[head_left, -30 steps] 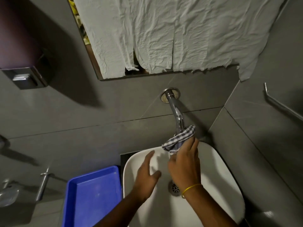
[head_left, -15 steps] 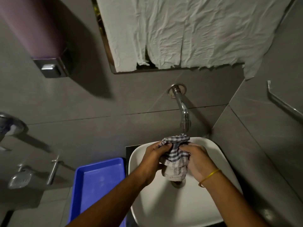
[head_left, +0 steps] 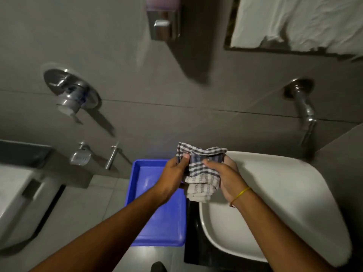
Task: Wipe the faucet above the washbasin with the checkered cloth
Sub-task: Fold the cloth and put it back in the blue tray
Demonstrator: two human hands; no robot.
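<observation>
Both of my hands hold the checkered cloth (head_left: 202, 169), bunched between them above the left rim of the white washbasin (head_left: 279, 195) and the right edge of a blue tray. My left hand (head_left: 173, 172) pinches its upper left corner. My right hand (head_left: 225, 176), with a yellow band on the wrist, grips its right side. The chrome faucet (head_left: 305, 112) juts from the grey wall at the upper right, well apart from the cloth and untouched.
The blue tray (head_left: 155, 222) lies left of the basin, under my left forearm. A chrome wall valve (head_left: 72, 95), a soap dish (head_left: 80, 157) and a toilet (head_left: 17, 201) are on the left. A dispenser (head_left: 163, 22) and a paper-covered mirror (head_left: 294, 24) hang above.
The cloth left the faucet and came down into both hands. My hands and the view have shifted left, from over the basin to its left rim above the blue tray.
</observation>
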